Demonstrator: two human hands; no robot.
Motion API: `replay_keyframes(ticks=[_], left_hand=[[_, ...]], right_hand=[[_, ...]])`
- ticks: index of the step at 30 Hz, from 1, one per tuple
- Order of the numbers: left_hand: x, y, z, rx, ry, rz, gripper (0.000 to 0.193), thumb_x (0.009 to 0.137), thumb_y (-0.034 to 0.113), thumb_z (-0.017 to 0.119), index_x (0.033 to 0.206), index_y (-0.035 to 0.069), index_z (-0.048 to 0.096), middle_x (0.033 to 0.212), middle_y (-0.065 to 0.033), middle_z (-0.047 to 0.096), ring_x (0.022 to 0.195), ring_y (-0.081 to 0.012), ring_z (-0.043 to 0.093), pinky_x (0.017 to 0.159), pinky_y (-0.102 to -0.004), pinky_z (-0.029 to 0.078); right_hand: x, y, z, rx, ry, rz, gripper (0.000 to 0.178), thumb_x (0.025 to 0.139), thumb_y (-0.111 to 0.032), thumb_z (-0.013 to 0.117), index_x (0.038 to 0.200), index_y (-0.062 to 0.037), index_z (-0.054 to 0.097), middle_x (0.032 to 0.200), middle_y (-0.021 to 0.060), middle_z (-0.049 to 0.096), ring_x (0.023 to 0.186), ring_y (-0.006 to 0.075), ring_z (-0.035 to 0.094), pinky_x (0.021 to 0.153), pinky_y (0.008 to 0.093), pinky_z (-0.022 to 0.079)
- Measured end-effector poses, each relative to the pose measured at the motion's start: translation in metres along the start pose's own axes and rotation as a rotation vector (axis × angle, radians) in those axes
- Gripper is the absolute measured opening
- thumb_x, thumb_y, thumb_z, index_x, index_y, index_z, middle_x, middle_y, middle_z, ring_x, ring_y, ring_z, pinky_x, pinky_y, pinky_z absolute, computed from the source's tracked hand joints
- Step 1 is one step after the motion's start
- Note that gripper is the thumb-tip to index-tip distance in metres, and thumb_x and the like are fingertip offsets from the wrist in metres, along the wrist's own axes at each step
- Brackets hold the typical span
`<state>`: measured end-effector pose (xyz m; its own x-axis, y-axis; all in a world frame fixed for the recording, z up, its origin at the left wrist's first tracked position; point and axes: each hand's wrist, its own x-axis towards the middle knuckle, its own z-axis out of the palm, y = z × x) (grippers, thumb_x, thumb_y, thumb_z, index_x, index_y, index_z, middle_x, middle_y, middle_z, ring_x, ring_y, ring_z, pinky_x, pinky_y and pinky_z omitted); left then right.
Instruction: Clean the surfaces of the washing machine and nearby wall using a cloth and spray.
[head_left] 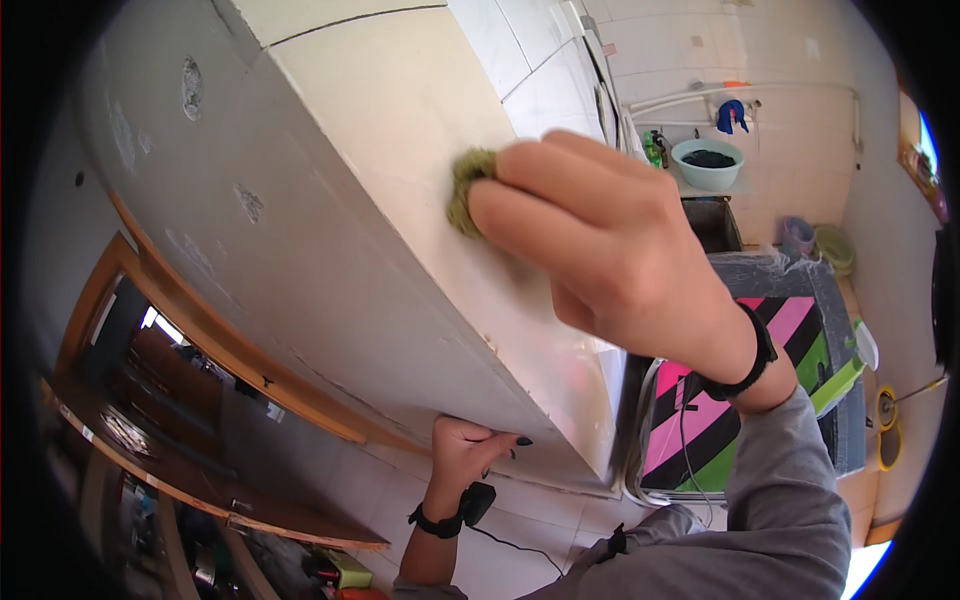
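My right hand (600,225) reaches across from the right, its fingers closed around a green scouring pad (470,190). That pad touches the smooth beige tiled face (400,120) of a wall, close to its long corner edge. Lower down, my left hand (463,450) is against the grey painted side (270,240) of the same wall. Its fingers are curled in and the thumb sticks out to the right; nothing shows in them. A black band circles each wrist, and a small dark device (478,503) with a cable is at the left one.
At right stands a table with a pink, green and black striped cover (690,440) and a green spray bottle (840,385). Behind it are a sink (712,222) and a pale basin (708,172) holding dark stuff. A wooden shelf (200,510) fills the lower left.
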<state>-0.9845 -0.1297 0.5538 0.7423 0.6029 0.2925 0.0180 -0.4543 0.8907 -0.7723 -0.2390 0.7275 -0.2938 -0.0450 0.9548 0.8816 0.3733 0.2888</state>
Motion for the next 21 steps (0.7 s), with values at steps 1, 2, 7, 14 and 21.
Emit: replay_keyframes(ticks=[1,2,7,14,21], left_hand=[[0.001,0.002,0.001,-0.004,0.004,-0.010,0.007,0.072,-0.005,0.070,0.065,-0.005,0.068,0.053,-0.0060,0.062,0.037,-0.0037,0.045,0.035,-0.0190,0.032],[0.003,0.004,0.004,-0.010,0.001,-0.019,0.007,0.072,-0.005,0.070,0.065,-0.006,0.068,0.053,-0.0061,0.062,0.037,-0.0037,0.045,0.035,-0.0191,0.032],[0.003,0.005,0.007,-0.057,-0.001,-0.025,0.007,0.072,-0.005,0.070,0.065,-0.005,0.068,0.053,-0.0063,0.061,0.036,-0.0039,0.044,0.034,-0.0188,0.031],[-0.003,0.006,0.005,-0.052,0.021,-0.056,0.006,0.071,-0.004,0.070,0.065,-0.005,0.068,0.052,-0.0064,0.061,0.036,-0.0042,0.045,0.034,-0.0190,0.031],[0.002,0.000,0.008,-0.013,0.007,-0.009,0.009,0.072,-0.004,0.069,0.063,-0.004,0.068,0.052,-0.0064,0.061,0.036,-0.0039,0.044,0.033,-0.0189,0.030]], right_hand=[[-0.005,-0.001,0.003,-0.028,0.005,-0.015,0.030,0.054,0.010,0.054,0.082,-0.0010,0.056,0.073,0.0109,0.048,0.060,0.0277,0.050,0.051,0.0346,0.040],[-0.009,-0.001,0.003,-0.064,0.007,-0.035,0.031,0.053,0.009,0.055,0.082,-0.0014,0.055,0.072,0.0098,0.047,0.060,0.0266,0.050,0.051,0.0343,0.040],[0.028,0.016,-0.003,-0.096,0.034,-0.085,0.032,0.054,0.009,0.053,0.084,-0.0018,0.056,0.073,0.0124,0.047,0.061,0.0314,0.048,0.051,0.0365,0.039],[-0.003,0.006,0.001,-0.017,-0.015,0.065,0.030,0.056,0.014,0.051,0.083,0.0006,0.055,0.071,0.0128,0.046,0.060,0.0310,0.049,0.051,0.0351,0.040],[-0.058,-0.006,-0.020,0.120,-0.206,0.225,0.030,0.060,0.008,0.057,0.088,-0.0009,0.056,0.079,0.0112,0.052,0.071,0.0295,0.055,0.060,0.0362,0.046]])
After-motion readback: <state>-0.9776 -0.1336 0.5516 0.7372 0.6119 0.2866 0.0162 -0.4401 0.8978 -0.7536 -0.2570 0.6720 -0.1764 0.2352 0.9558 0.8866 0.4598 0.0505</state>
